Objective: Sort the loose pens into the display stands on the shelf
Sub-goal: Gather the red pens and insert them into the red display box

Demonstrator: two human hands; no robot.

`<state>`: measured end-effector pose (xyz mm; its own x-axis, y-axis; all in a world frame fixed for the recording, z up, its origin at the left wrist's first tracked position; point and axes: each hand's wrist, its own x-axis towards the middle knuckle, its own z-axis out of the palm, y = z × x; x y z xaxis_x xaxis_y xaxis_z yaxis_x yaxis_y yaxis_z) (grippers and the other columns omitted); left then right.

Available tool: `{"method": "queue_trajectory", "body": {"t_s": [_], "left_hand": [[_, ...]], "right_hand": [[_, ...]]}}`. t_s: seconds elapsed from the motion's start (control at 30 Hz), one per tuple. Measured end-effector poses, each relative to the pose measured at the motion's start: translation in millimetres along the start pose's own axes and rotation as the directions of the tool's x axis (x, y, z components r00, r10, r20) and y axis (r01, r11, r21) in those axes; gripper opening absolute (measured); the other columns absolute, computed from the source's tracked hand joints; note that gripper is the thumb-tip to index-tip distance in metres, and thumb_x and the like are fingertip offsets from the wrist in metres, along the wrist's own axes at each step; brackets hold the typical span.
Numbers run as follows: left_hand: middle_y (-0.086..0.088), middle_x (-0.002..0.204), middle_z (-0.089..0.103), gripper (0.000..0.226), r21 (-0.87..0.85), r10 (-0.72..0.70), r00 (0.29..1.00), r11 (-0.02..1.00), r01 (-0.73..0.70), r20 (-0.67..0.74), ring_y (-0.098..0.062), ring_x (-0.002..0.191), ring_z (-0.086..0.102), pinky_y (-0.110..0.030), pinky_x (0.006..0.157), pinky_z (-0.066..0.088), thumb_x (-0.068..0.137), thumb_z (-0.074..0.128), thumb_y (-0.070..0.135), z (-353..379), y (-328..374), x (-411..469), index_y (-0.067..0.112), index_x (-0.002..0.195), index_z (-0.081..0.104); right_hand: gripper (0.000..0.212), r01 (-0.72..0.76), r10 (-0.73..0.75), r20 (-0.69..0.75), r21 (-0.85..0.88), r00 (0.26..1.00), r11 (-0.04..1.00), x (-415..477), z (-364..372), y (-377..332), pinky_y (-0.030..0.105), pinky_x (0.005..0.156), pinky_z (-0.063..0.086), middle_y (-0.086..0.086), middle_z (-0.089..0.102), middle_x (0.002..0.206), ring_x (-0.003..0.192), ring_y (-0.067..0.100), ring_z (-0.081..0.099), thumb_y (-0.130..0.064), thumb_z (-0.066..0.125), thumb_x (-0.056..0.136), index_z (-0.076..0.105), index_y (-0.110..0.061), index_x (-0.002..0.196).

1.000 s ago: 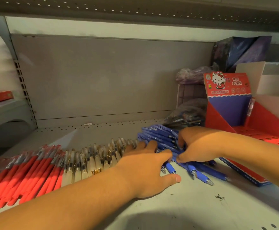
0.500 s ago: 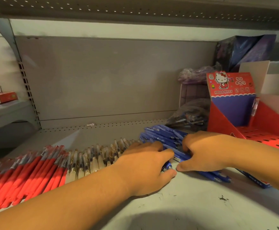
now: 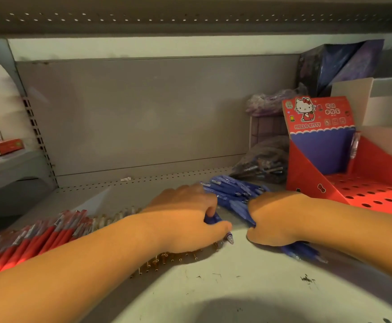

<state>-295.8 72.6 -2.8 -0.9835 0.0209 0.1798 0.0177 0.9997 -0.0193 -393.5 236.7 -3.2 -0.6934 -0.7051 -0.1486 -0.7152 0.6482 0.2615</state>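
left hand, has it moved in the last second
Yes. The left hand has slid left along the shelf, away from the red display stand, its fingers curled on blue pens.

Dim warm light, soft focus, wide-angle edge bending, dark shadow bottom centre.

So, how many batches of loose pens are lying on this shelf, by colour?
red pens: 1 row
clear pens with gold tips: 1 row
blue pens: 1 pile, gripped by the left hand and the right hand
Total: 3 batches
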Motion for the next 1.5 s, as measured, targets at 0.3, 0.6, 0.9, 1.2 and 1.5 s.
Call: {"method": "queue_trajectory", "body": {"t_s": [0.3, 0.6, 0.9, 1.2, 1.5], "left_hand": [[-0.007, 0.128, 0.057, 0.045, -0.037, -0.267, 0.940, 0.959, 0.281, 0.215, -0.016, 0.096, 0.047, -0.026, 0.068, 0.035, 0.101, 0.041, 0.046, 4.5, -27.5, 65.7, 0.018, 0.135, 0.047], [0.000, 0.094, 0.060, 0.031, -0.093, -0.340, 0.886, 0.918, 0.385, 0.314, -0.015, 0.087, 0.054, -0.031, 0.075, 0.040, 0.096, 0.050, 0.049, 20.8, -34.7, 101.0, 0.020, 0.105, 0.059], [0.000, 0.078, 0.060, 0.022, -0.230, -0.299, 0.908, 0.900, 0.371, 0.293, -0.014, 0.071, 0.054, -0.027, 0.061, 0.040, 0.082, 0.070, 0.037, 14.8, -32.6, 102.2, 0.016, 0.087, 0.071], [-0.016, 0.117, 0.065, 0.027, -0.387, -0.253, 0.944, 0.865, 0.318, 0.211, -0.027, 0.109, 0.062, -0.041, 0.099, 0.049, 0.101, 0.045, 0.013, 5.8, -28.2, 86.4, 0.003, 0.119, 0.064], [-0.004, 0.118, 0.061, 0.036, -0.343, -0.252, 0.956, 0.893, 0.290, 0.150, -0.019, 0.104, 0.057, -0.034, 0.086, 0.046, 0.100, 0.049, 0.041, 14.8, -27.2, 81.1, 0.016, 0.126, 0.054]], "right_hand": [[0.027, 0.047, -0.068, 0.111, 0.182, 0.991, 0.982, -1.9, -4.7, 7.7, 0.029, 0.056, 0.034, 0.004, 0.046, 0.073, 0.060, 0.017, 0.040, -0.032, 0.043, 0.096, 0.035, -0.018, 0.074], [0.032, -0.035, 0.034, 0.010, 0.459, 0.999, 0.888, -4.6, -21.9, 20.0, 0.027, 0.050, 0.028, 0.001, 0.034, 0.059, 0.052, 0.016, 0.032, -0.029, 0.048, 0.094, 0.035, -0.016, 0.067], [0.025, -0.003, 0.020, -0.017, 0.655, 1.000, 0.756, 21.2, -10.5, 8.4, 0.032, 0.058, 0.027, 0.005, 0.035, 0.067, 0.059, 0.019, 0.033, -0.025, 0.046, 0.093, 0.034, -0.015, 0.074], [0.045, 0.106, -0.008, -0.150, 0.658, 0.989, 0.746, 52.9, -8.1, -11.9, 0.025, 0.054, 0.041, 0.002, 0.055, 0.062, 0.054, 0.013, 0.050, -0.052, 0.051, 0.093, 0.063, -0.010, 0.081], [0.029, 0.090, -0.111, -0.013, 0.677, 0.994, 0.730, 42.2, -14.6, 13.7, 0.028, 0.070, 0.058, 0.011, 0.073, 0.093, 0.070, 0.014, 0.064, -0.031, 0.061, 0.092, 0.069, -0.008, 0.106]]}}
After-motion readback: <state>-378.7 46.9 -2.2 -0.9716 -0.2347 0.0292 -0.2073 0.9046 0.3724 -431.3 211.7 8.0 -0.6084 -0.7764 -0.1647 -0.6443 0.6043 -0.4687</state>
